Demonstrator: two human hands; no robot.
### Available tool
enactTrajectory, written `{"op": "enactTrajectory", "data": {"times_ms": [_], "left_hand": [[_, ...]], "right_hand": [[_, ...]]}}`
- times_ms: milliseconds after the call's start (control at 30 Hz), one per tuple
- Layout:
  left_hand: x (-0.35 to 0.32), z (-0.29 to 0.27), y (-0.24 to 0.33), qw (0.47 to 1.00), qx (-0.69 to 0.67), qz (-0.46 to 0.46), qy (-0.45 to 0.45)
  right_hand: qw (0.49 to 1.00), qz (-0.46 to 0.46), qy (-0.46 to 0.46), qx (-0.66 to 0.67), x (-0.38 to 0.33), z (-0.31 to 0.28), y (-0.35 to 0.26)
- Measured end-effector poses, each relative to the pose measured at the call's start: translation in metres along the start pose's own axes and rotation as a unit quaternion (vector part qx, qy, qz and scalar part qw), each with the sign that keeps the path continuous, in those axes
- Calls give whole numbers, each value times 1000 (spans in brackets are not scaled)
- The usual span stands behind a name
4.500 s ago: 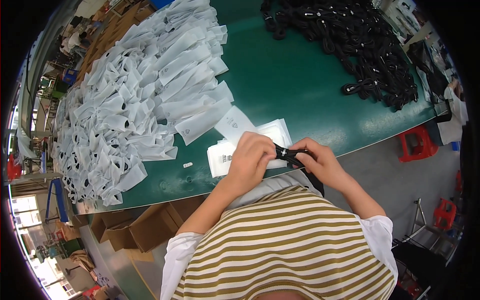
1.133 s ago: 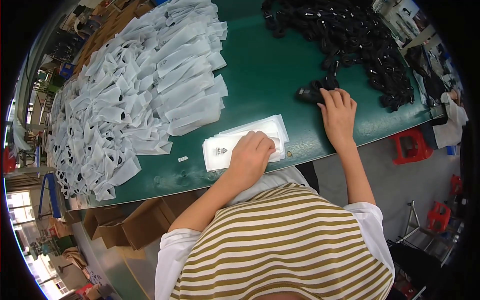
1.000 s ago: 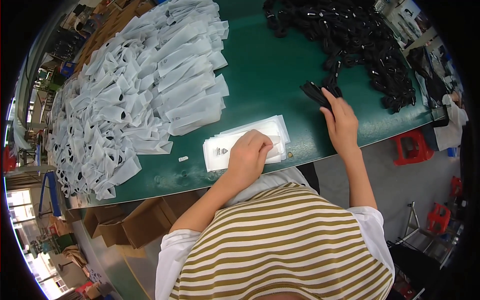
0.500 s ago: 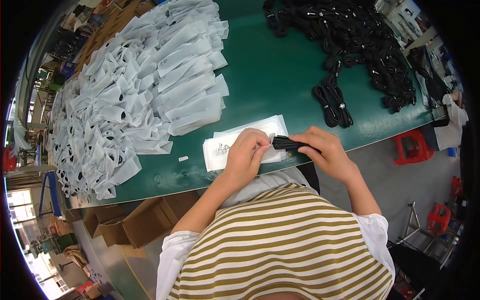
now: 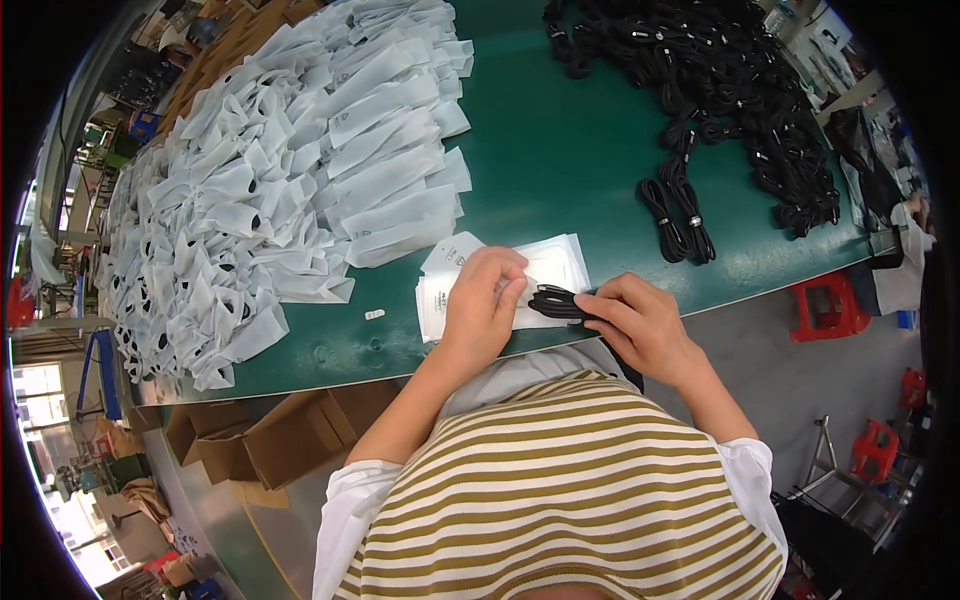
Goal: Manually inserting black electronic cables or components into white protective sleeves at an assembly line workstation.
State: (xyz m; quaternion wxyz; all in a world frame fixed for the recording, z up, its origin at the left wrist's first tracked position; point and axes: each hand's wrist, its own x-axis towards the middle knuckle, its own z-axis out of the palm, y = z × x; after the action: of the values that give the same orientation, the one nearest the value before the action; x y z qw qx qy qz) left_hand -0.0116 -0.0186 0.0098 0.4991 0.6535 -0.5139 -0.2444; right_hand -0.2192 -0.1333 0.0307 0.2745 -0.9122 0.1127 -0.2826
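Note:
My right hand [image 5: 645,325] is closed round one end of a coiled black cable [image 5: 556,301], whose looped end points left, over a stack of white plastic bags [image 5: 553,268]. Just left of the cable's end, my left hand [image 5: 484,300] has its fingers drawn together on a single white bag [image 5: 452,252]. The printed end of that bag sticks out past the back of the hand; its mouth is hidden by the fingers. The cable's tip and my left fingertips look slightly apart.
Filled white bags [image 5: 220,200] cover the left side of the green table [image 5: 560,130]. Black coiled cables [image 5: 720,100] are heaped at far right, with two nearer coils [image 5: 689,205]. A small white piece [image 5: 375,314] lies left of the stack. Cardboard boxes [image 5: 295,435] and a red stool [image 5: 830,305] stand below.
The cable's end has moved slightly left and down, and its loops have spread. My left hand has turned, and a bag's printed end now shows beyond it.

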Motion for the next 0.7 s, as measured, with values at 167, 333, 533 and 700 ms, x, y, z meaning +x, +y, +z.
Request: {"op": "enactTrajectory", "data": {"times_ms": [167, 333, 533, 700], "left_hand": [[3, -1, 3, 975, 140, 141, 99], [5, 8, -1, 983, 125, 129, 28], [7, 15, 3, 998, 42, 41, 3], [5, 13, 3, 1000, 22, -1, 20]], "right_hand": [[994, 56, 97, 9, 3, -25, -4], [974, 177, 118, -84, 18, -29, 5], [984, 98, 121, -92, 19, 1, 42], [986, 50, 72, -145, 15, 18, 52]]}}
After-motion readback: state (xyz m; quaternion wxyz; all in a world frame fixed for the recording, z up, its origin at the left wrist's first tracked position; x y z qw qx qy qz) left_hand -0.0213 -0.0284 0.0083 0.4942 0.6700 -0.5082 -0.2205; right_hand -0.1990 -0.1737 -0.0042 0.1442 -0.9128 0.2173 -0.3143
